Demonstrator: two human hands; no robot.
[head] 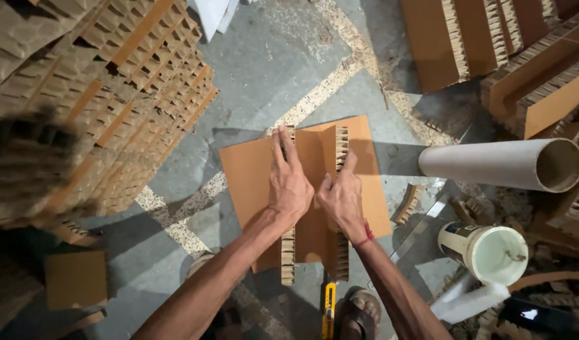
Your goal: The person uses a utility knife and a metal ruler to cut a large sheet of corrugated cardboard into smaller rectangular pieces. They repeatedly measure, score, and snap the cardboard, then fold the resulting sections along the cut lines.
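A brown honeycomb cardboard panel (245, 182) lies on the concrete floor in the middle of the head view, folded up along two cut grooves so its honeycomb edges show. My left hand (288, 182) presses flat on the raised left fold, fingers pointing away from me. My right hand (341, 196) rests on the right fold, fingers curled against its honeycomb edge. A red thread circles my right wrist. A yellow utility knife (328, 310) lies on the floor just below the panel, beside my sandalled foot (360, 315).
A tall stack of honeycomb cardboard pieces (113, 94) fills the left. More cardboard pieces (522, 63) lie at the upper right. A long cardboard tube (491, 165) and a white bucket (491, 252) sit to the right. A small cardboard square (75, 280) lies at lower left.
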